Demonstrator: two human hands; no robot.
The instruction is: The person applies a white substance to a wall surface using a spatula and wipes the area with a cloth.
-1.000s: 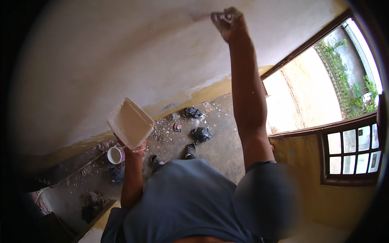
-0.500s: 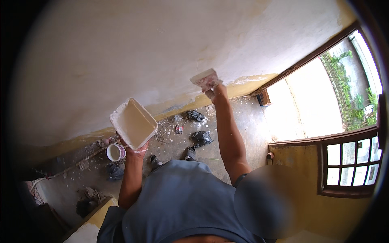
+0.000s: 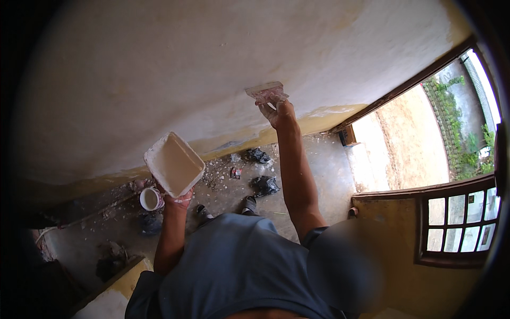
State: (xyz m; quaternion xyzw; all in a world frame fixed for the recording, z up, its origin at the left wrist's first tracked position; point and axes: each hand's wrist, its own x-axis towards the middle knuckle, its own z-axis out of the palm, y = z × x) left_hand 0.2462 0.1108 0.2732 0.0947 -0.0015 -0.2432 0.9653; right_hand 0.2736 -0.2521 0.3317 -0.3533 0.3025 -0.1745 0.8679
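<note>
**Pale plastered wall, hawk and trowel up**

Dusty floor [image 3: 313, 175] sits below you. Your left hand [image 3: 178, 198] grips the square hawk [image 3: 174, 164] from underneath, tilted and close, probably so it's handy. Your right hand [image 3: 276, 109] clenches the trowel [image 3: 264, 91], blade flat against the wall [image 3: 212, 64]. Beyond that, the doorway [image 3: 414, 138] opens outside.

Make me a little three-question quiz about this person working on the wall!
1. True or false: the right hand presses a flat trowel to the wall.
2. What does the left hand hold? A) a white square tray B) a broom C) a ladder
3. Fill in: a small round ____ stands on the floor beside the tray.

Key: 1 true; 2 A; 3 cup.
</note>
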